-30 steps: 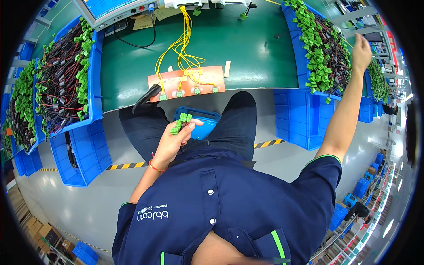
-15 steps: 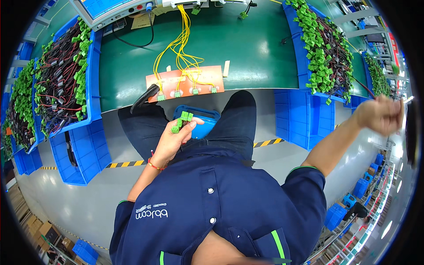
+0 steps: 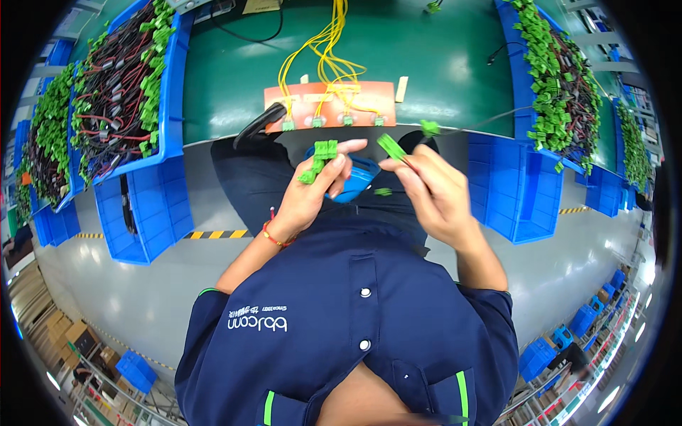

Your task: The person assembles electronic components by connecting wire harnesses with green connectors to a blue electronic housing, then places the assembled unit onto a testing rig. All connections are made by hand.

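Note:
My left hand (image 3: pixel 305 197) is closed on several green connectors (image 3: pixel 325 150), stacked between thumb and fingers, its index finger stretched out. My right hand (image 3: pixel 442 193) pinches another green connector (image 3: pixel 390 147), which points toward the left hand with a small gap between them; thin dark wires run back into the palm. Beyond the right hand, a loose green connector (image 3: pixel 429 128) hangs in the air by a dark cable. Just ahead of both hands lies an orange board (image 3: pixel 330 96) with green sockets (image 3: pixel 347 121) along its near edge and yellow wires (image 3: pixel 334 42) plugged in.
Blue bins heaped with green-ended cables stand on the left (image 3: pixel 172 92) and right (image 3: pixel 522 71) of the green table (image 3: pixel 440 85). A black grip-like piece (image 3: pixel 257 126) juts over the table edge beside the board. Lower blue bins (image 3: pixel 145 213) flank my legs; a blue stool (image 3: pixel 355 181) shows between them.
My right hand has come in from the far right to beside my left hand, bringing a green connector. My left hand still holds its connectors. The view has shifted slightly.

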The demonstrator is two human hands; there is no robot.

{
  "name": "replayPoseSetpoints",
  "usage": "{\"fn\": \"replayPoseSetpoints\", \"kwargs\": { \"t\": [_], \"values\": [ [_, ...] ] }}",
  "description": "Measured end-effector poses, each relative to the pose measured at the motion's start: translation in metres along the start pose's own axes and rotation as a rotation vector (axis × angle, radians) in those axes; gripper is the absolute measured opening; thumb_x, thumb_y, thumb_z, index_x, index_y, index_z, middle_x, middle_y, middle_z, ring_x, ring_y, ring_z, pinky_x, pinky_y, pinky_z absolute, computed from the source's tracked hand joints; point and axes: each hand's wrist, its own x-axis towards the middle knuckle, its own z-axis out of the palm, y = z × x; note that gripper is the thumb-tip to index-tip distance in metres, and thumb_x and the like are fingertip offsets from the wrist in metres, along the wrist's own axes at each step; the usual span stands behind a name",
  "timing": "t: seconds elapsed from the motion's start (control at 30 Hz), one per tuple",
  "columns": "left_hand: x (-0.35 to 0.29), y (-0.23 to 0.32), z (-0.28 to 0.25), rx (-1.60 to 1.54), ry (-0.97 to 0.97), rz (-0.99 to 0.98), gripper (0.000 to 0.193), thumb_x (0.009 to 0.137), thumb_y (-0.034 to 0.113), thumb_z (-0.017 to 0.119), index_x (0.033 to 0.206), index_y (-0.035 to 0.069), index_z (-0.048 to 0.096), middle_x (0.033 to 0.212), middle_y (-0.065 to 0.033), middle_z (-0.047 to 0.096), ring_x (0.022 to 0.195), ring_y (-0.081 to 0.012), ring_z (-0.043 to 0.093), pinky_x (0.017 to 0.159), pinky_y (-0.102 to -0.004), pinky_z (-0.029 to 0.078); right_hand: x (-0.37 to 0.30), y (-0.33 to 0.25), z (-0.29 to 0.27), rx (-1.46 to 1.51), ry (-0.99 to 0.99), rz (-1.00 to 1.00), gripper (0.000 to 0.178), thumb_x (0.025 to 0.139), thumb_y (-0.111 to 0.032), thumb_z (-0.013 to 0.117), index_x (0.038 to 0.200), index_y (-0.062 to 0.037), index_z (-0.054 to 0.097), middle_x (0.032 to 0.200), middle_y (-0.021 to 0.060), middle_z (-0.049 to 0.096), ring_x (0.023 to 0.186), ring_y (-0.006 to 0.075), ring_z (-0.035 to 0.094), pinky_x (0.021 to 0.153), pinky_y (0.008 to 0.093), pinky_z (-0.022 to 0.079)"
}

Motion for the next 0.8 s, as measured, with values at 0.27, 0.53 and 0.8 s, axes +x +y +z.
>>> {"fn": "replayPoseSetpoints", "kwargs": {
  "t": [0.27,0.53,0.8],
  "values": [
    [-0.003,-0.011,-0.005,-0.024,0.042,-0.11,0.035,0.105,0.021,0.047,0.131,0.0,0.057,0.081,0.0028,0.046,0.064,-0.0043,0.038,0.059,-0.0201,0.032,-0.016,0.035,0.033,0.076,0.001,0.139,0.013,0.094,-0.004,0.058,0.104,0.0022,0.064,0.081,0.0132,0.059,0.068,0.0262,0.063,0.061,0.0326,0.049],
    [-0.007,-0.025,-0.01,-0.046,0.086,-0.166,0.037,0.104,0.02,0.049,0.136,0.002,0.053,0.088,0.002,0.052,0.066,-0.0046,0.043,0.057,-0.0205,0.035,-0.026,0.046,0.068,0.735,0.113,0.396,0.031,0.106,-0.02,0.044,0.109,0.0029,0.065,0.082,0.0013,0.052,0.068,0.0087,0.049,0.062,0.0233,0.042],
    [-0.015,-0.008,-0.019,-0.153,0.006,-0.035,0.043,0.102,0.019,0.051,0.14,-0.001,0.047,0.097,-0.0018,0.058,0.073,-0.0062,0.05,0.058,-0.0195,0.037,-0.013,0.051,0.119,1.46,0.174,0.579,0.034,0.106,-0.027,0.046,0.104,0.0014,0.063,0.09,0.0022,0.058,0.088,0.0112,0.052,0.085,0.0278,0.042]
  ]
}}
